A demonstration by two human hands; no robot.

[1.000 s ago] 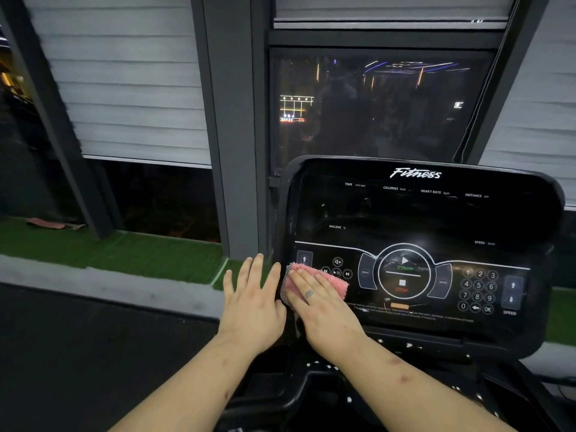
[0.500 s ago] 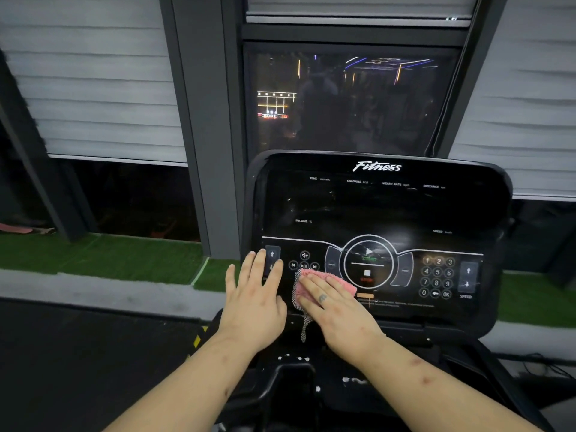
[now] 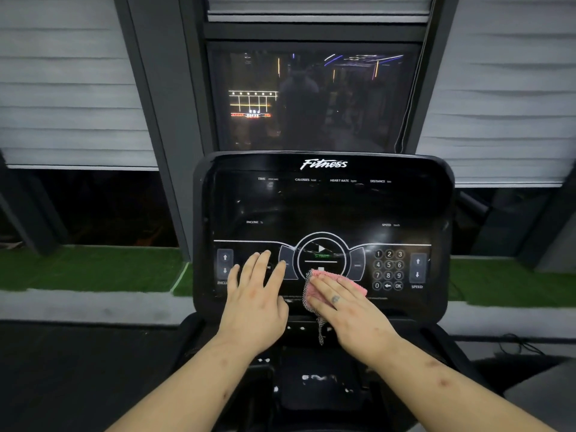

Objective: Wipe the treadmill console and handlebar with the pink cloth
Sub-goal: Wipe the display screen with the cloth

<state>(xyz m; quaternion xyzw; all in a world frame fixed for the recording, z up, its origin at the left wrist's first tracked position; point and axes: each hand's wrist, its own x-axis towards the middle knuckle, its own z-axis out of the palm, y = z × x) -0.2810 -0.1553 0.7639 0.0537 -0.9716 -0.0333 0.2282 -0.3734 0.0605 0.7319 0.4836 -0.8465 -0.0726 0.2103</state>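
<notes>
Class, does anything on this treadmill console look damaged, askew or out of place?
Nothing serious. A loose strand of the pink cloth dangles below the right hand, and white smudges mark the dark tray under the console.

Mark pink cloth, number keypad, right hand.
pink cloth [image 3: 349, 281], head view, exposed upper pink edge.
number keypad [image 3: 388, 265], head view, the 5 key.
right hand [image 3: 349, 313], head view, back of the hand.
</notes>
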